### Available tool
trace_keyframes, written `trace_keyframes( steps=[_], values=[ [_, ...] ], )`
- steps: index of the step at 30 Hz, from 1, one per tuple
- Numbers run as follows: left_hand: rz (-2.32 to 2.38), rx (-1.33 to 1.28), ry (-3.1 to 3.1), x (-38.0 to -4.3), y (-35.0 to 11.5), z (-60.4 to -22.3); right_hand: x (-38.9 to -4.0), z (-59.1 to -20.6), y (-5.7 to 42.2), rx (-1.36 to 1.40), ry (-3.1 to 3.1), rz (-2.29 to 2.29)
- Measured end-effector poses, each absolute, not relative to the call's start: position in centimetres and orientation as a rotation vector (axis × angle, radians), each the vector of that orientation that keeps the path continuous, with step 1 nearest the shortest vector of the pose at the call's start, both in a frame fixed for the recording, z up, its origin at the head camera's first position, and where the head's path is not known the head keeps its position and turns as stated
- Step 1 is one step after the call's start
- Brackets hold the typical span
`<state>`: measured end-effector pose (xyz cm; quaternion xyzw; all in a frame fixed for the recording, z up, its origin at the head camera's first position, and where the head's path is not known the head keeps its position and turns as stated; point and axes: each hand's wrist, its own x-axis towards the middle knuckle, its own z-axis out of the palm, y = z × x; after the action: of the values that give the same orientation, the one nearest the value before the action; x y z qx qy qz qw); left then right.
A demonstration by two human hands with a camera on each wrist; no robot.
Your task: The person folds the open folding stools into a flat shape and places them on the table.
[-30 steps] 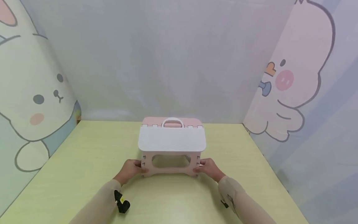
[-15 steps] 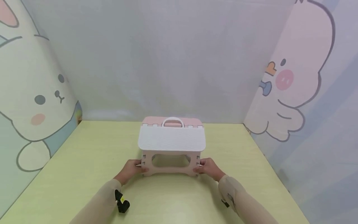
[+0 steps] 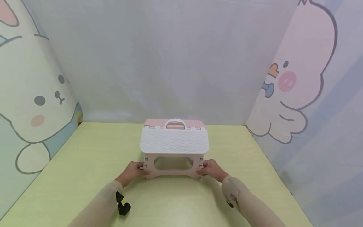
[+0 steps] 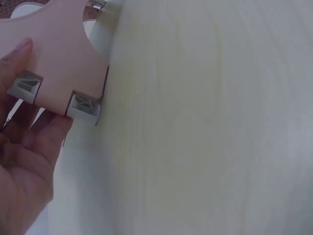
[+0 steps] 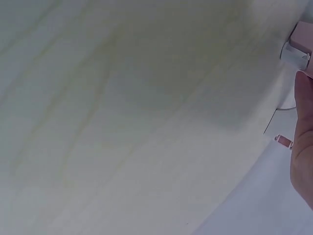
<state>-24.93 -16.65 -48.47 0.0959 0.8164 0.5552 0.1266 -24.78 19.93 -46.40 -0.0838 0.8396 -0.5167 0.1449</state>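
Note:
A pink and white folding stool (image 3: 174, 140) stands upright on the table, its white half of the top toward me and its pink half behind. A white carry handle (image 3: 175, 120) arches up at the middle of the top. My left hand (image 3: 131, 173) grips the stool's left leg low down, thumb on the pink front panel and fingers behind the edge. Low on the opposite leg, my right hand (image 3: 212, 170) holds on in the same way. The left wrist view shows the pink leg panel (image 4: 63, 54) with grey hinge pieces between thumb and fingers.
The pale yellow wooden table (image 3: 93, 151) runs under the stool and back to a plain grey-white curtain (image 3: 164, 63). Side curtains carry a cartoon rabbit (image 3: 37, 94) at left and a cartoon duck (image 3: 295, 78) at right. A black wrist device (image 3: 123, 204) sits on my left sleeve.

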Motion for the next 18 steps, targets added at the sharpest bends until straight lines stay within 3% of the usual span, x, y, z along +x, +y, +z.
trace_keyframes(
  steps=[18],
  values=[
    [1.603,0.268,2.368,-25.02,-16.61,-48.73,-24.58,-45.75,19.77,-0.271,2.402,-1.473]
  ],
)
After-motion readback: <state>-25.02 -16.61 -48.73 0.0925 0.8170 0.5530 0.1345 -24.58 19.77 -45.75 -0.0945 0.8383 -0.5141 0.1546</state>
